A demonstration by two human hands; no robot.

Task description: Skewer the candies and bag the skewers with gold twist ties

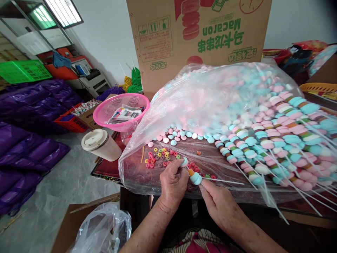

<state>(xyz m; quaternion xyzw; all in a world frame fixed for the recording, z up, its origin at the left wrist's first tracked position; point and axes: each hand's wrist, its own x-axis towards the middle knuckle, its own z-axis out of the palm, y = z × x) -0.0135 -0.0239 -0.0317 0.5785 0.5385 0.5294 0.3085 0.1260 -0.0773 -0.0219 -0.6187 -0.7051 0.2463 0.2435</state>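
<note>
My left hand [172,184] pinches a pale blue and white candy piece [184,161] between thumb and finger, at the tip of a skewer. My right hand [221,202] is closed at the candy skewer [196,178], just below its blue pieces and an orange ring; the white stick points right. Part of the right fingers' grip is hidden. Around my hands lie loose candy rings [158,156] in red, yellow and green, with more red rings [193,167] behind the skewer. Flat pink, blue and white candies [173,137] spill from a clear plastic bag [189,102].
Finished candy skewers [273,137] are piled at right, sticks toward me. A lidded cup [101,144] and a pink basket [121,123] stand at left. Behind rises a cardboard box [163,73]. An open carton with a plastic liner [102,225] sits below left.
</note>
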